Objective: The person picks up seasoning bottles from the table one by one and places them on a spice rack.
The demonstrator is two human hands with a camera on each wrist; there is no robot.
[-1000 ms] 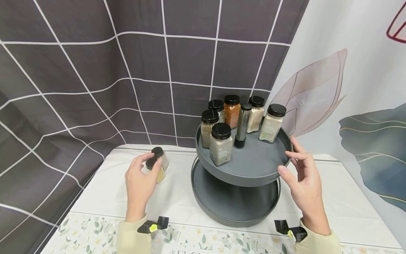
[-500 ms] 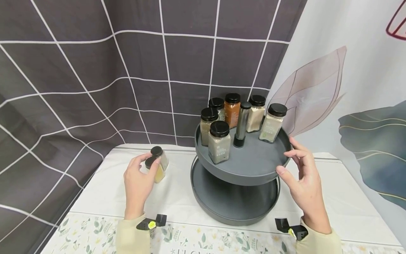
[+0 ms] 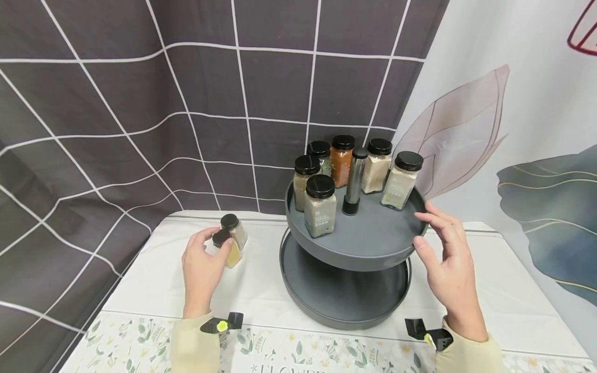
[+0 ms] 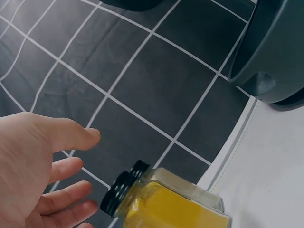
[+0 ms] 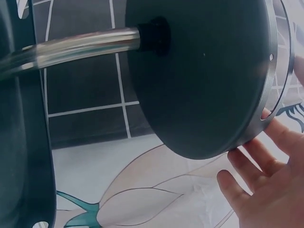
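Note:
In the head view my left hand (image 3: 202, 264) reaches over two small spice jars on the table at left. The nearer jar (image 4: 171, 209) holds yellow powder; behind it stands a jar of greyish powder (image 3: 239, 235). In the left wrist view thumb and fingers are spread, with a gap between them and the black lids. On the right, my right hand (image 3: 450, 264) has its fingertips at the rim of the upper tray (image 3: 359, 248) of a dark grey two-tier turntable. Its fingers (image 5: 247, 161) are loosely bent against the outer wall.
Several black-lidded spice jars, one with orange powder (image 3: 342, 165), and a slim metallic cylinder (image 3: 356, 181) stand on the upper tray. The lower tray (image 3: 345, 305) sits beneath, joined by a shiny post (image 5: 90, 47). A dark gridded curtain (image 3: 210, 83) hangs behind.
The upper tray has turned slightly: its front jar moved left and back, its rear jars shifted right. My right fingers slid a little along the rim. My left hand has barely moved.

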